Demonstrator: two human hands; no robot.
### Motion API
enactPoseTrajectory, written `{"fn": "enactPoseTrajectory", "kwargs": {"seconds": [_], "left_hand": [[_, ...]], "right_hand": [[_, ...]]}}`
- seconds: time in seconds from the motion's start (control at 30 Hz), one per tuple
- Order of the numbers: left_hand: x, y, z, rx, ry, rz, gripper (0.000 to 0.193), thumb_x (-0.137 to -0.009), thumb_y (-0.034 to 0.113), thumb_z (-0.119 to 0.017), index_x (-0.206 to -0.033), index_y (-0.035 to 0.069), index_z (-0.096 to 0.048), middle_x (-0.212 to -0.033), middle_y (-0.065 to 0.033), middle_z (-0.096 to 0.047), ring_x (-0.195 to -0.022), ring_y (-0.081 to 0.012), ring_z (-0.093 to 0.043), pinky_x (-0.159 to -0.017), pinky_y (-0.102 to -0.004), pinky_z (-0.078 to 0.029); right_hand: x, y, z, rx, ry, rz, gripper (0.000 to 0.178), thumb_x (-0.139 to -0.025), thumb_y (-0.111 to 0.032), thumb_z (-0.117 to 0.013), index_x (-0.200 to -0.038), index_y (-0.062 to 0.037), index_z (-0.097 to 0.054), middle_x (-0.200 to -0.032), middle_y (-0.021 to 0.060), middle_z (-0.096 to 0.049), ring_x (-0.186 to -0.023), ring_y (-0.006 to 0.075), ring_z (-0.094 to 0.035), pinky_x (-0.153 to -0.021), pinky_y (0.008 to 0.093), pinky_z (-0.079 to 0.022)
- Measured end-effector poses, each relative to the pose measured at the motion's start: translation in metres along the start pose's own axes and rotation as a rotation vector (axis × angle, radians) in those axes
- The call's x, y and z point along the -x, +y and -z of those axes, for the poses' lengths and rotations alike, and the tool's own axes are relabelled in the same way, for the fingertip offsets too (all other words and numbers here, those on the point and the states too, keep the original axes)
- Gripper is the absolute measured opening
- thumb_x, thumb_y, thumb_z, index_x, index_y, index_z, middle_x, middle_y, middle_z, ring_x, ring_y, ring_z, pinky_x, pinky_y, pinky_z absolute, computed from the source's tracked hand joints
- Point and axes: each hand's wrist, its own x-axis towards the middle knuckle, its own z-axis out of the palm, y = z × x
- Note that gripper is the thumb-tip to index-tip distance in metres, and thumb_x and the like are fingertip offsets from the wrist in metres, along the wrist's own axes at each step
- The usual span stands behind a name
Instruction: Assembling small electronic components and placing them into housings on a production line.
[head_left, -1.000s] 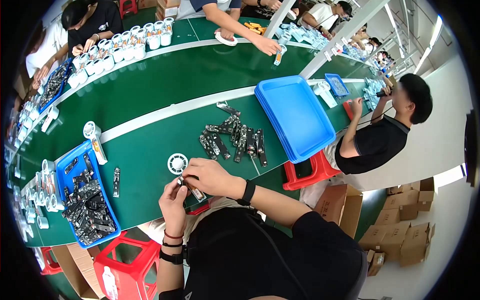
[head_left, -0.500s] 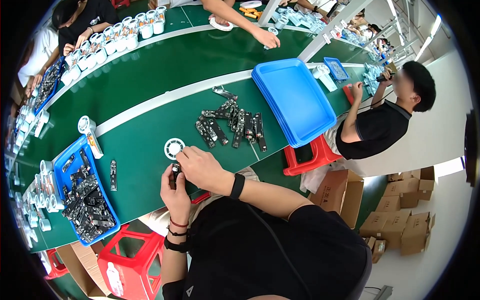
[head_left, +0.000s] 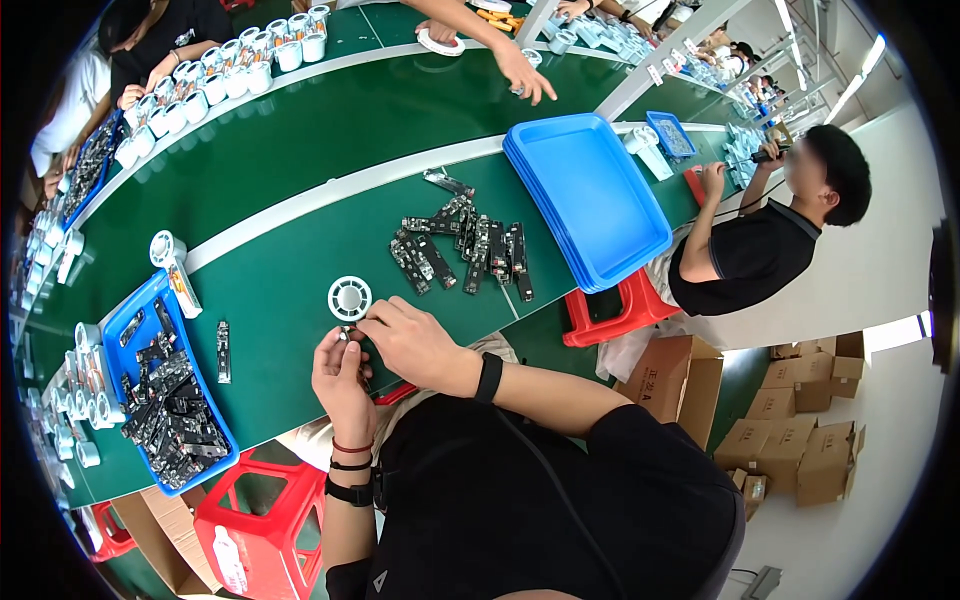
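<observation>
Close together at the near edge of the table are my left hand (head_left: 343,388) and my right hand (head_left: 418,345). My left fingers are closed around a small dark circuit board, mostly hidden by them, with a shiny bit at its top. The fingertips of my right hand pinch beside it; what they hold is too small to make out. Just beyond my fingertips is a round white fan head (head_left: 350,298) with a slotted rim. Right of it lies a loose pile of black circuit boards (head_left: 465,240). A single board (head_left: 223,352) lies to the left.
A blue tray (head_left: 232,425) full of boards stands at left, a white fan (head_left: 175,272) by its corner. Stacked blue trays (head_left: 590,200) are at right. White fan parts (head_left: 225,80) line the far side. Co-workers sit around; one person's hand (head_left: 520,75) reaches over the table.
My left hand has turned and shifted slightly left, and the board in it is now less visible. My right fingertips have moved slightly down. The co-worker's hand across the table has opened out.
</observation>
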Motion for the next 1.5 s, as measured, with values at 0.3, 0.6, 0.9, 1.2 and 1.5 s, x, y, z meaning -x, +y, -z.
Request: {"fn": "enactPoseTrajectory", "kwargs": {"seconds": [0.3, 0.6, 0.9, 1.2, 1.5], "left_hand": [[0.001, 0.007, 0.0, 0.041, -0.014, 0.059, 0.033, -0.102, 0.005, -0.064, -0.133, -0.002, -0.056, -0.112, -0.0087, -0.073, -0.084, -0.0104, -0.063, -0.066, -0.0235, -0.048], [0.003, 0.002, -0.005, -0.078, -0.041, 0.037, 0.035, -0.102, 0.007, -0.065, -0.135, -0.001, -0.055, -0.112, -0.0065, -0.071, -0.081, -0.0104, -0.062, -0.061, -0.0221, -0.046], [0.0, 0.003, -0.008, -0.018, -0.009, 0.086, 0.033, -0.103, 0.007, -0.063, -0.134, 0.0, -0.055, -0.105, -0.005, -0.068, -0.08, -0.0105, -0.062, -0.059, -0.0232, -0.046], [0.0, 0.004, -0.006, 0.012, -0.014, 0.099, 0.032, -0.103, 0.006, -0.063, -0.133, -0.002, -0.055, -0.104, -0.0056, -0.065, -0.079, -0.0099, -0.063, -0.056, -0.0225, -0.048], [0.001, 0.004, -0.007, 0.043, 0.007, 0.13, 0.031, -0.104, 0.006, -0.061, -0.134, 0.0, -0.055, -0.107, -0.0057, -0.067, -0.079, -0.0123, -0.063, -0.058, -0.0248, -0.048]], "right_hand": [[0.0, 0.005, 0.002, 0.03, -0.097, -0.114, 0.013, -0.09, -0.006, -0.067, -0.102, -0.0046, -0.07, -0.091, 0.0083, -0.062, -0.087, 0.0272, -0.065, -0.07, 0.0386, -0.057], [-0.016, 0.016, -0.001, -0.08, -0.194, -0.355, 0.009, -0.092, -0.01, -0.068, -0.099, -0.0048, -0.068, -0.087, 0.0087, -0.061, -0.082, 0.0286, -0.068, -0.062, 0.0404, -0.055], [0.001, 0.002, 0.014, 0.183, -0.278, -0.066, 0.022, -0.087, -0.011, -0.068, -0.106, -0.0018, -0.065, -0.099, 0.0111, -0.06, -0.082, 0.0281, -0.068, -0.064, 0.0376, -0.057], [-0.003, 0.004, 0.017, 0.204, -0.343, -0.049, 0.028, -0.086, -0.012, -0.067, -0.112, -0.0013, -0.065, -0.101, 0.0118, -0.058, -0.085, 0.0272, -0.067, -0.063, 0.0365, -0.057], [0.001, 0.001, 0.018, 0.16, -0.318, -0.072, 0.027, -0.087, -0.014, -0.066, -0.11, -0.0011, -0.065, -0.101, 0.0134, -0.059, -0.084, 0.0278, -0.067, -0.063, 0.0376, -0.057]]}}
